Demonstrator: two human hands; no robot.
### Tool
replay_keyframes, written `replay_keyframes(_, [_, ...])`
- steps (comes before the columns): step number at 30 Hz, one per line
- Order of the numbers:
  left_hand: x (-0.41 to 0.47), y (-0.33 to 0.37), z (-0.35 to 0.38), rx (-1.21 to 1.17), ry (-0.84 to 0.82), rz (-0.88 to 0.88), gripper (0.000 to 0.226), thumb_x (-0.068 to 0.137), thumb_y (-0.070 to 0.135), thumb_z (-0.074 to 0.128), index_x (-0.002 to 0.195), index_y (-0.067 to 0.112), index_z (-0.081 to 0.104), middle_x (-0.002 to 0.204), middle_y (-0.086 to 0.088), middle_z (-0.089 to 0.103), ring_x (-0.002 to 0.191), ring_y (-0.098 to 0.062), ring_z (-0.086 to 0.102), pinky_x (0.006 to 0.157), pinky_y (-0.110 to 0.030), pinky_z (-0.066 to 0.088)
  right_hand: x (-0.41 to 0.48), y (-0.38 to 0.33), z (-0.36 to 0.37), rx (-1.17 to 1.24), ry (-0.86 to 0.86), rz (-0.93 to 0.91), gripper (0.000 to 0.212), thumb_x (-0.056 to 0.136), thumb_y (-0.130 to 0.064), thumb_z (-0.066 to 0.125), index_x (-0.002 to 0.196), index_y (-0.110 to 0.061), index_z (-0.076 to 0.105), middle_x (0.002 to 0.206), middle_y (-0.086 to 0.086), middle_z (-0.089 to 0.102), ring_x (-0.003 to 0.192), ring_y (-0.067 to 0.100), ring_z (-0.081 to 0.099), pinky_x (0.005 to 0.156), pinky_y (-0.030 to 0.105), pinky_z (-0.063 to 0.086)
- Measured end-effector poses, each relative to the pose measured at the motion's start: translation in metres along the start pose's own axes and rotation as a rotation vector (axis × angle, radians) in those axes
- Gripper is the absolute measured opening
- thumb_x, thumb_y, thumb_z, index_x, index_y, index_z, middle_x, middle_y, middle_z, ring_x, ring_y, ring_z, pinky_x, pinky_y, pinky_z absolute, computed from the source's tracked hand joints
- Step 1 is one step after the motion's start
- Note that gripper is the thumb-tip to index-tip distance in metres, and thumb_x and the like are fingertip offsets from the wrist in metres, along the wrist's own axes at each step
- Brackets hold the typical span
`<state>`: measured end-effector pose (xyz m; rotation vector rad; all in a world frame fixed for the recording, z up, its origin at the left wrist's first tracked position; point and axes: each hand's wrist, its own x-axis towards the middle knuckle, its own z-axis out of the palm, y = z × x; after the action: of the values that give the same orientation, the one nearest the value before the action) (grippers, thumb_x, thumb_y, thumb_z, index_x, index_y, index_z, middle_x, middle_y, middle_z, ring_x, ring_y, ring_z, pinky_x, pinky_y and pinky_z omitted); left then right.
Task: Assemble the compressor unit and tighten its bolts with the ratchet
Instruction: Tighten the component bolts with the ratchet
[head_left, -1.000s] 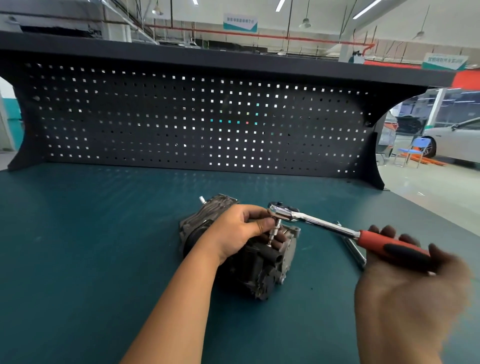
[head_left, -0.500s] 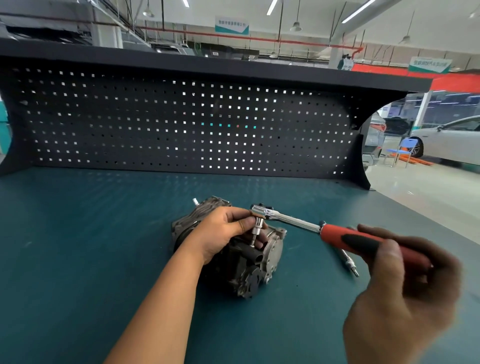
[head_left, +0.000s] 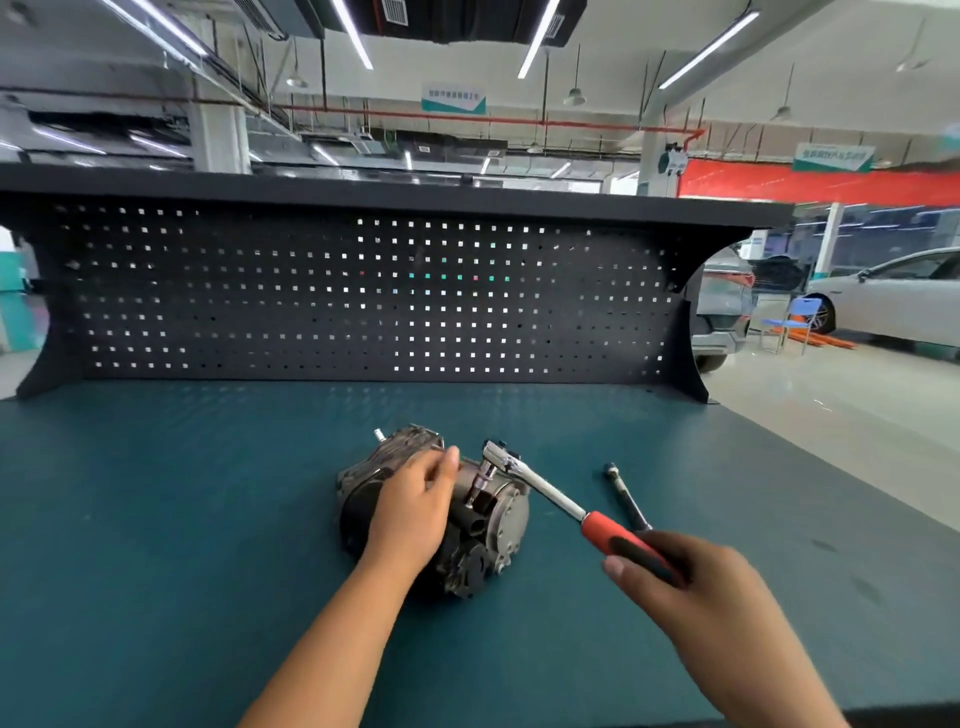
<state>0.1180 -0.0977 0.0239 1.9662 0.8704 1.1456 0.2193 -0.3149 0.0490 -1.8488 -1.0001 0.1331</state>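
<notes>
The grey metal compressor (head_left: 501, 519) lies on its side in the middle of the green bench top (head_left: 156, 519). My left hand (head_left: 410, 514) rests on top of its body, fingers loosely spread and a little apart from the ratchet head. The ratchet (head_left: 550, 491) has a chrome shank and a red and black handle. Its socket stands on a bolt at the compressor's upper right end. My right hand (head_left: 696, 587) grips the handle near its end, and the shank slants down to the right.
A long loose metal bolt (head_left: 623, 496) lies on the mat just right of the ratchet shank. A black pegboard (head_left: 363, 296) walls off the back of the bench. The bench's right edge runs diagonally, with shop floor and parked cars beyond.
My left hand has let go of the ratchet head and now lies on the compressor body. My right hand swung the handle toward me. The camera tilted up.
</notes>
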Motion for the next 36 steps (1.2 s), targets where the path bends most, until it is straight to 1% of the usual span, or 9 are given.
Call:
replay_keyframes(4, [-0.025, -0.003, 0.001, 0.372, -0.092, -0.123, 0.075, 0.074, 0.069, 0.055, 0.134, 0.028, 0.037, 0.151, -0.002, 0.026, 0.141, -0.028, 0.016, 0.111, -0.048, 0.025, -0.008, 0.011, 0.014, 0.299, 0.248, 0.047, 0.019, 0.081, -0.021, 0.071, 0.062, -0.025, 0.067, 0.045, 0.000, 0.057, 0.038, 0.005, 0.045, 0.039, 0.011, 0.032])
replay_keyframes(6, [-0.032, -0.001, 0.004, 0.390, -0.161, -0.213, 0.087, 0.071, 0.066, 0.063, 0.140, 0.032, 0.023, 0.158, -0.005, 0.000, 0.143, -0.036, 0.000, 0.113, -0.053, 0.019, -0.007, 0.017, 0.020, 0.442, 0.290, 0.102, 0.028, 0.085, -0.022, 0.067, 0.058, -0.015, 0.063, 0.036, -0.002, 0.043, 0.031, 0.009, 0.033, 0.034, 0.012, 0.027])
replay_keyframes(8, [-0.031, -0.001, 0.005, 0.468, -0.149, -0.198, 0.075, 0.075, 0.058, 0.065, 0.133, 0.029, 0.029, 0.154, -0.012, 0.017, 0.140, -0.037, 0.016, 0.112, -0.053, 0.021, -0.001, 0.019, 0.021, 0.534, 0.302, 0.164, 0.041, 0.085, -0.032, 0.065, 0.055, -0.006, 0.057, 0.038, 0.001, 0.034, 0.032, 0.015, 0.026, 0.033, 0.013, 0.023])
replay_keyframes(11, [-0.024, -0.001, -0.003, 0.577, -0.109, -0.063, 0.043, 0.077, 0.050, 0.066, 0.103, 0.026, 0.041, 0.118, 0.003, 0.056, 0.116, -0.023, 0.049, 0.105, -0.048, 0.031, 0.009, 0.028, 0.023, 0.596, 0.297, 0.233, 0.051, 0.085, -0.042, 0.063, 0.058, 0.001, 0.054, 0.040, 0.006, 0.032, 0.031, 0.015, 0.024, 0.033, 0.012, 0.020])
replay_keyframes(13, [-0.019, -0.006, -0.011, 0.498, -0.138, -0.025, 0.043, 0.075, 0.050, 0.069, 0.100, 0.026, 0.044, 0.101, 0.011, 0.053, 0.104, -0.018, 0.053, 0.096, -0.041, 0.040, 0.015, 0.039, 0.028, 0.630, 0.294, 0.289, 0.051, 0.084, -0.043, 0.064, 0.062, 0.003, 0.057, 0.042, 0.007, 0.036, 0.031, 0.015, 0.024, 0.034, 0.013, 0.021])
replay_keyframes(16, [-0.008, -0.023, -0.027, 0.423, -0.215, 0.005, 0.050, 0.072, 0.050, 0.072, 0.110, 0.031, 0.046, 0.104, 0.015, 0.053, 0.101, -0.012, 0.050, 0.080, -0.028, 0.042, 0.028, 0.054, 0.042, 0.603, 0.271, 0.367, 0.050, 0.082, -0.045, 0.066, 0.065, 0.002, 0.061, 0.046, 0.007, 0.044, 0.032, 0.017, 0.029, 0.040, 0.020, 0.026])
replay_keyframes(23, [0.022, -0.070, -0.050, 0.011, -0.289, -0.053, 0.080, 0.073, 0.019, 0.080, 0.121, 0.047, 0.022, 0.132, 0.005, 0.046, 0.122, -0.013, 0.046, 0.104, -0.026, 0.034, 0.088, 0.070, 0.070, 0.234, 0.203, 0.348, 0.051, 0.095, -0.039, 0.051, 0.068, 0.003, 0.057, 0.070, 0.014, 0.062, 0.065, 0.029, 0.055, 0.058, 0.032, 0.038])
replay_keyframes(27, [0.027, -0.093, -0.045, -0.073, -0.225, -0.042, 0.072, 0.074, 0.020, 0.079, 0.117, 0.055, 0.032, 0.126, 0.019, 0.050, 0.122, -0.006, 0.047, 0.101, -0.022, 0.033, 0.100, 0.082, 0.081, -0.074, 0.180, 0.314, 0.051, 0.097, -0.044, 0.042, 0.058, -0.013, 0.036, 0.067, 0.007, 0.049, 0.075, 0.027, 0.045, 0.063, 0.031, 0.034])
replay_keyframes(36, [0.019, -0.095, -0.040, 0.022, -0.121, 0.021, 0.073, 0.085, 0.020, 0.067, 0.143, 0.028, 0.024, 0.132, 0.015, 0.040, 0.126, -0.008, 0.041, 0.102, -0.026, 0.031, 0.097, 0.087, 0.085, -0.191, 0.116, 0.310, 0.033, 0.096, -0.032, 0.045, 0.079, -0.006, 0.052, 0.079, 0.009, 0.055, 0.090, 0.033, 0.058, 0.073, 0.034, 0.043])
